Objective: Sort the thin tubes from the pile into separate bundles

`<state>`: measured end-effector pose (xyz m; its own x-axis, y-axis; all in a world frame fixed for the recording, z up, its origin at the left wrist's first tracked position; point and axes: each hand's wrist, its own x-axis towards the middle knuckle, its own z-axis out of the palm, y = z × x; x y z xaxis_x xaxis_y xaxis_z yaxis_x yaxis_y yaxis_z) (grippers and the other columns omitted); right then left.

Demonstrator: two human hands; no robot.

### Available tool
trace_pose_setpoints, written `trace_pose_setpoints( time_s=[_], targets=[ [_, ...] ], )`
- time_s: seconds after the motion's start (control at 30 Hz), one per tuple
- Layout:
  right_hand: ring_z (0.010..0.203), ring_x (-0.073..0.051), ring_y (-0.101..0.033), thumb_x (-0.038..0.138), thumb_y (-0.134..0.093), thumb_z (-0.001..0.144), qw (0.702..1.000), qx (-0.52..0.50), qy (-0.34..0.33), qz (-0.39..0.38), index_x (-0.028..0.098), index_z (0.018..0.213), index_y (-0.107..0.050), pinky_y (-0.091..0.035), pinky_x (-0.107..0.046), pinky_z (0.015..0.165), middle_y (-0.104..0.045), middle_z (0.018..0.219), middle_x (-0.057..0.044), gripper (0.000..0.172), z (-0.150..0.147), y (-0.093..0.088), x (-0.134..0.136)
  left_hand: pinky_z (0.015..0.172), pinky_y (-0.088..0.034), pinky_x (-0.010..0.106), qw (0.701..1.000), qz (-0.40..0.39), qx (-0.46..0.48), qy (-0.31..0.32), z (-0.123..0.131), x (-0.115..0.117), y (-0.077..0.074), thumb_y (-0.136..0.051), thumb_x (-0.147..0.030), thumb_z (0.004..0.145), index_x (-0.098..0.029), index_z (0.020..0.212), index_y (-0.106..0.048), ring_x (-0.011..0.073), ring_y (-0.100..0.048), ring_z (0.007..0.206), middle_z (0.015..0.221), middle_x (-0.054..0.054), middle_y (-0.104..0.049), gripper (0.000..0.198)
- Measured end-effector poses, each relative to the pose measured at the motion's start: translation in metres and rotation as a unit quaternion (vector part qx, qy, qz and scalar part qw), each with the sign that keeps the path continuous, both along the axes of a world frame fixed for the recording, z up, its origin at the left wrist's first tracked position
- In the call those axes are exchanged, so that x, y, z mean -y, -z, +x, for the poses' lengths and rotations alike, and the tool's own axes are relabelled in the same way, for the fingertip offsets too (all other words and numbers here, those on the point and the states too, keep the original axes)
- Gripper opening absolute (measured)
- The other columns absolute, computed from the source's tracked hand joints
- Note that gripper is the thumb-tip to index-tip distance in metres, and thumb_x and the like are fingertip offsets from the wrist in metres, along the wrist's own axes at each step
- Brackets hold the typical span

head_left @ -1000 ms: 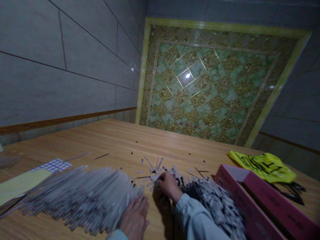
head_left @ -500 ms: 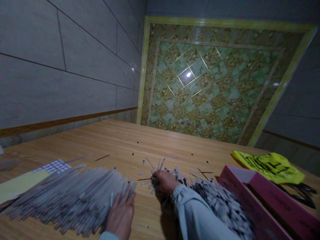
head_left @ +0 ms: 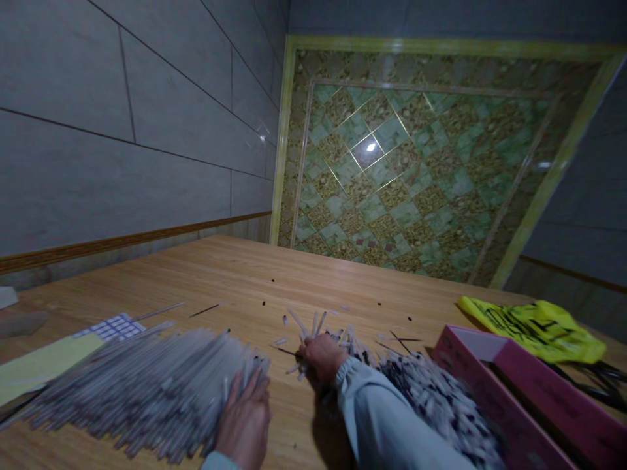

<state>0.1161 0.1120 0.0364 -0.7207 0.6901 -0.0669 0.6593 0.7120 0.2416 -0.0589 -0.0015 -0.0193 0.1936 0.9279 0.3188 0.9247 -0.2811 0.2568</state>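
Note:
A wide pile of long, thin, translucent tubes (head_left: 147, 385) lies on the table to the left. My left hand (head_left: 245, 418) rests against the pile's right side, its fingers stretched out over the tube ends. Across a strip of bare wood, my right hand (head_left: 321, 356) has its fingers closed around some short tube pieces (head_left: 313, 323), whose ends poke out past the fingertips. Behind the right forearm spreads a heap of short clear pieces with dark bits (head_left: 435, 398). What lies under the right palm is hidden.
To the right stand a pink open box (head_left: 465, 385) and a yellow bag with black lettering (head_left: 533, 329), with a black item (head_left: 602, 385) beside them. A pale yellow sheet (head_left: 44, 365) and a checked paper (head_left: 112, 326) lie left. Thin dark sticks (head_left: 204, 310) and specks dot the wooden table (head_left: 235, 267).
The view has shifted slightly. My right hand sits a touch further left against the table, still closed on the short pieces. My left hand stays against the tube pile.

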Motion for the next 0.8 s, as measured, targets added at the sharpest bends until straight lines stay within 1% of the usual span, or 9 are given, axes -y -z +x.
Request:
trace_pose_setpoints(
  time_s=[0.13, 0.27, 0.37, 0.47, 0.53, 0.6, 0.63, 0.73, 0.8],
  targets=[
    [0.072, -0.027, -0.065, 0.029, -0.059, 0.072, 0.999, -0.037, 0.022, 0.027, 0.013, 0.096, -0.057, -0.048, -0.033, 0.058, -0.065, 0.088, -0.013, 0.029, 0.009, 0.001, 0.001, 0.107, -0.009, 0.057, 0.999, 0.019, 0.016, 0.044, -0.002, -0.003, 0.003, -0.040, -0.010, 0.078, -0.025, 0.097, -0.066, 0.0260, -0.045, 0.122, 0.114, 0.006, -0.065, 0.036],
    [0.073, -0.024, -0.064, 0.032, -0.051, 0.078, 0.994, -0.083, 0.042, 0.053, 0.014, 0.098, -0.053, -0.046, -0.031, 0.058, -0.062, 0.091, -0.012, 0.028, 0.018, -0.006, 0.013, 0.108, -0.008, 0.056, 0.995, 0.051, 0.051, 0.074, -0.003, -0.003, 0.003, -0.045, -0.012, 0.079, -0.027, 0.100, -0.065, 0.0249, -0.049, 0.118, 0.110, 0.004, -0.067, 0.034],
    [0.075, -0.022, -0.062, 0.028, -0.049, 0.079, 0.991, -0.111, 0.040, 0.063, 0.015, 0.102, -0.049, -0.044, -0.028, 0.059, -0.060, 0.095, -0.010, 0.026, 0.021, -0.017, 0.034, 0.109, -0.004, 0.055, 0.993, 0.048, 0.057, 0.092, -0.001, 0.001, -0.001, -0.047, -0.012, 0.078, -0.028, 0.100, -0.065, 0.0245, -0.047, 0.119, 0.108, 0.003, -0.068, 0.033],
    [0.074, -0.020, -0.060, 0.022, -0.049, 0.077, 0.989, -0.128, 0.033, 0.068, 0.018, 0.098, -0.048, -0.042, -0.027, 0.057, -0.057, 0.098, -0.007, 0.021, 0.019, -0.021, 0.068, 0.110, -0.001, 0.053, 0.994, 0.023, 0.053, 0.095, 0.004, 0.004, -0.010, -0.047, -0.012, 0.077, -0.027, 0.096, -0.067, 0.0236, -0.047, 0.119, 0.105, 0.003, -0.069, 0.031],
    [0.075, -0.019, -0.058, 0.025, -0.052, 0.075, 0.988, -0.141, 0.016, 0.060, 0.019, 0.094, -0.048, -0.042, -0.026, 0.057, -0.056, 0.098, -0.005, 0.020, 0.017, -0.015, 0.094, 0.110, 0.000, 0.051, 0.995, 0.001, 0.039, 0.091, 0.008, 0.006, -0.015, -0.046, -0.010, 0.076, -0.026, 0.091, -0.068, 0.0233, -0.049, 0.117, 0.100, 0.004, -0.070, 0.030],
    [0.075, -0.019, -0.058, 0.026, -0.057, 0.072, 0.986, -0.164, -0.009, 0.039, 0.019, 0.093, -0.048, -0.042, -0.026, 0.057, -0.056, 0.096, -0.005, 0.023, 0.015, -0.002, 0.117, 0.110, 0.000, 0.051, 0.997, -0.007, 0.030, 0.077, 0.012, 0.008, -0.019, -0.044, -0.007, 0.075, -0.024, 0.085, -0.068, 0.0234, -0.050, 0.115, 0.095, 0.005, -0.070, 0.031],
    [0.076, -0.019, -0.058, 0.023, -0.057, 0.072, 0.985, -0.169, -0.017, 0.031, 0.019, 0.092, -0.049, -0.042, -0.025, 0.057, -0.057, 0.095, -0.004, 0.022, 0.014, 0.007, 0.126, 0.110, 0.000, 0.051, 0.997, -0.009, 0.029, 0.072, 0.013, 0.010, -0.020, -0.044, -0.006, 0.074, -0.023, 0.083, -0.069, 0.0234, -0.050, 0.115, 0.094, 0.005, -0.070, 0.031],
    [0.074, -0.017, -0.059, 0.015, -0.056, 0.072, 0.983, -0.181, -0.006, 0.020, 0.020, 0.089, -0.051, -0.041, -0.023, 0.055, -0.058, 0.092, -0.003, 0.019, 0.016, 0.029, 0.143, 0.109, -0.004, 0.051, 0.996, -0.023, 0.026, 0.080, 0.014, 0.013, -0.028, -0.046, -0.006, 0.070, -0.022, 0.076, -0.068, 0.0235, -0.051, 0.114, 0.089, 0.004, -0.070, 0.028],
    [0.076, -0.016, -0.060, 0.016, -0.057, 0.073, 0.977, -0.212, 0.001, 0.009, 0.022, 0.091, -0.052, -0.042, -0.022, 0.057, -0.059, 0.095, -0.001, 0.020, 0.018, 0.038, 0.147, 0.108, -0.012, 0.049, 0.996, -0.048, 0.026, 0.070, 0.015, 0.014, -0.039, -0.049, -0.009, 0.069, -0.023, 0.074, -0.068, 0.0227, -0.055, 0.108, 0.087, 0.003, -0.071, 0.025]
  ],
)
